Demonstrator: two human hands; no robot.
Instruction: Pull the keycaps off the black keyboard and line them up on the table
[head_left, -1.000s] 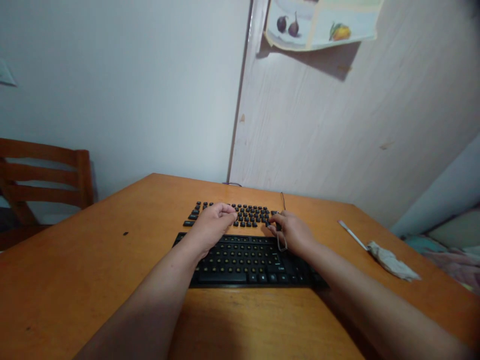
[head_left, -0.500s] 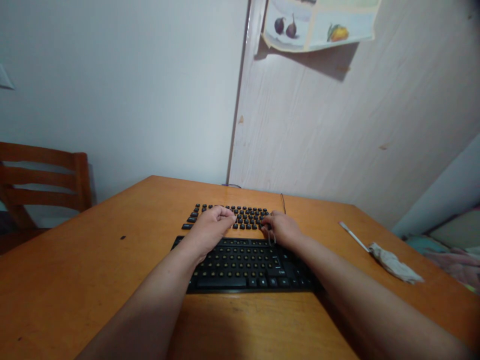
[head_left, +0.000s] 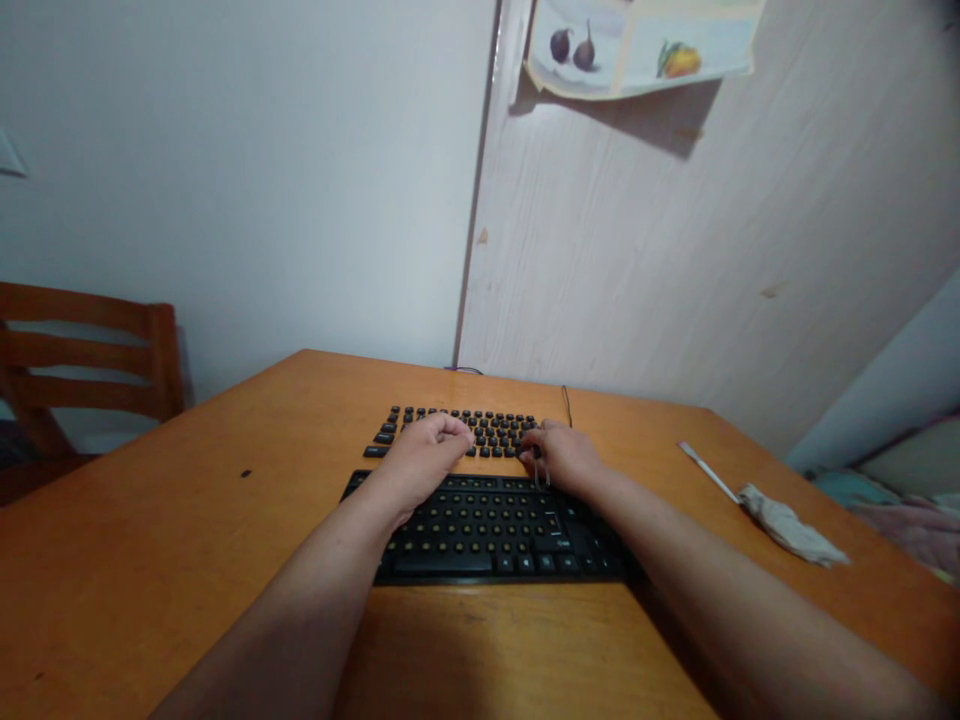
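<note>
A black keyboard (head_left: pixel 480 515) lies across the table in front of me, with many bare key stems showing and some keys still on at its lower edge and right side. Beyond it, loose black keycaps (head_left: pixel 491 432) are laid out in rows. My left hand (head_left: pixel 431 450) is over the left part of those rows, thumb and fingers pinched together; what they hold, if anything, is hidden. At the right end of the rows, my right hand (head_left: pixel 562 455) is closed on a wire keycap puller (head_left: pixel 541 475), whose thin loops hang below the fingers.
On the wooden table (head_left: pixel 187 560), a thin white stick (head_left: pixel 707 472) and a crumpled pale cloth (head_left: pixel 793 525) lie at the right. A small dark piece (head_left: pixel 245 474) is at the left. A chair (head_left: pixel 90 360) stands at far left; a dark cable (head_left: pixel 567 405) runs behind the keycaps.
My right hand has shifted very slightly to the left at the end of the keycap rows. My left hand stays pinched in nearly the same place.
</note>
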